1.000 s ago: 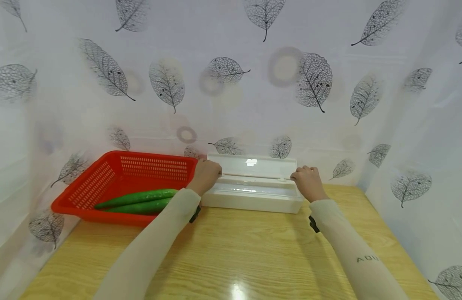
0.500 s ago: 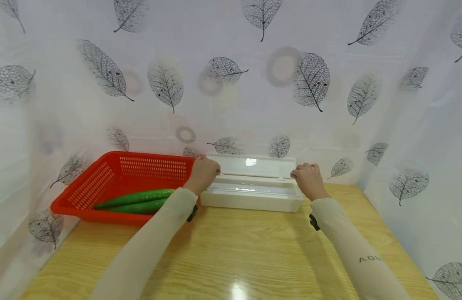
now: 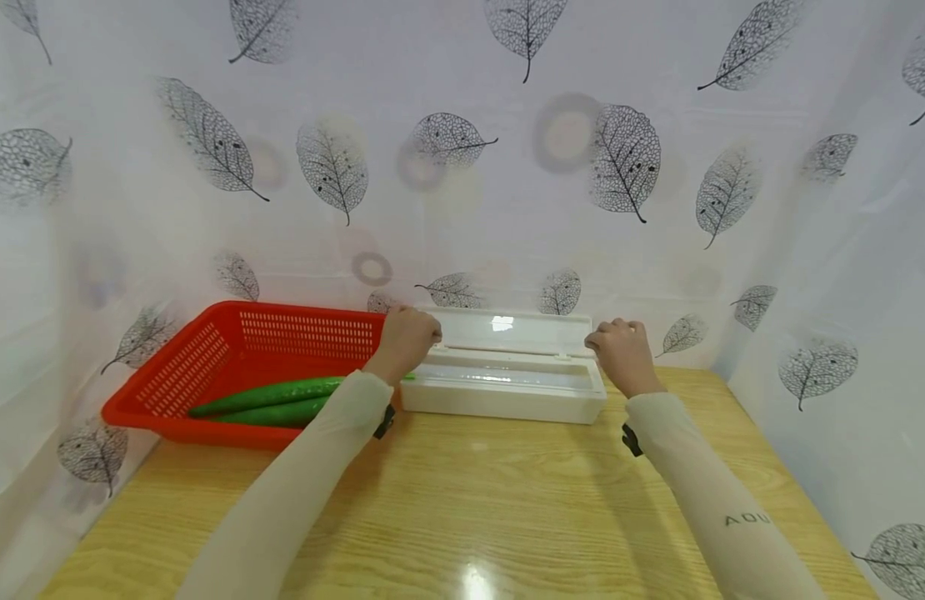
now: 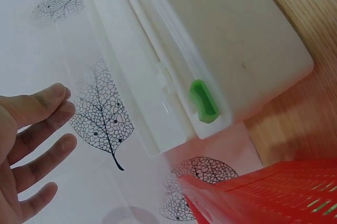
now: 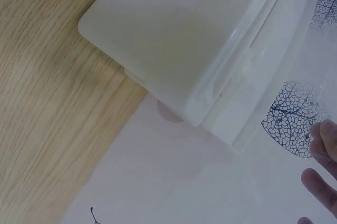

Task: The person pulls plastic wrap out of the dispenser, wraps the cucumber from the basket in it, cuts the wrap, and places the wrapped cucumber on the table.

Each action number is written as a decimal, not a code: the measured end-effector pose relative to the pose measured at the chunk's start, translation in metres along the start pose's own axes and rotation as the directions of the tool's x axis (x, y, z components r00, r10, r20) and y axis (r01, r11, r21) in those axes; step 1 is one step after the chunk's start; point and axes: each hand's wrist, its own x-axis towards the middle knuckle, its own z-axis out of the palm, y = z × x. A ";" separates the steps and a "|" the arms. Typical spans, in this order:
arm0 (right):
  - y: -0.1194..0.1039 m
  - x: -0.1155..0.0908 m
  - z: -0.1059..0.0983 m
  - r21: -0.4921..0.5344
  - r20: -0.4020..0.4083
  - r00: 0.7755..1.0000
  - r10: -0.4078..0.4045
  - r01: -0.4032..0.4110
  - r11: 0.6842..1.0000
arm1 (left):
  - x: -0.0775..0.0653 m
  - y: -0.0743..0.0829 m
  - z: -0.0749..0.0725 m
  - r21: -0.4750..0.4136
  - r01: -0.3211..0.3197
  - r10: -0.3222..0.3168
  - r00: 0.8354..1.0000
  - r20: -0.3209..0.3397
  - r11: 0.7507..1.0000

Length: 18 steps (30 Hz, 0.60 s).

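Note:
A white cling film dispenser stands on the table, its lid tipped back. Inside, a shiny clear roll shows. At the dispenser's left end sits a green slide cutter. My left hand is raised by that end, thumb and index fingertip pinched together, the other fingers loosely bent in the left wrist view. Beyond the right end my right hand pinches in the same way. The clear film between the hands hardly shows against the pale backdrop.
Left of the dispenser stands a red plastic basket with long green peppers in it; my left forearm crosses its corner. Behind the wooden table hangs a white leaf-print curtain.
Both hands have risen slightly and moved a little apart, the left one leftward and the right one rightward. The green cutter's end now shows beside my left wrist. The dispenser stays put.

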 end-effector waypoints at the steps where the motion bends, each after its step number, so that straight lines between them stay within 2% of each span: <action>1: 0.000 0.000 -0.001 0.002 -0.003 1.000 0.002 -0.002 1.000 | 0.000 0.000 -0.001 0.001 0.000 0.000 1.000 -0.004 1.000; 10: -0.001 -0.003 -0.006 0.004 -0.051 0.999 0.001 0.000 1.000 | -0.005 0.003 -0.005 -0.023 0.008 -0.009 0.999 -0.054 1.000; 18: -0.003 -0.009 -0.010 0.045 -0.113 0.993 0.023 -0.018 0.999 | -0.013 0.006 -0.007 -0.042 0.030 -0.034 0.994 -0.104 0.999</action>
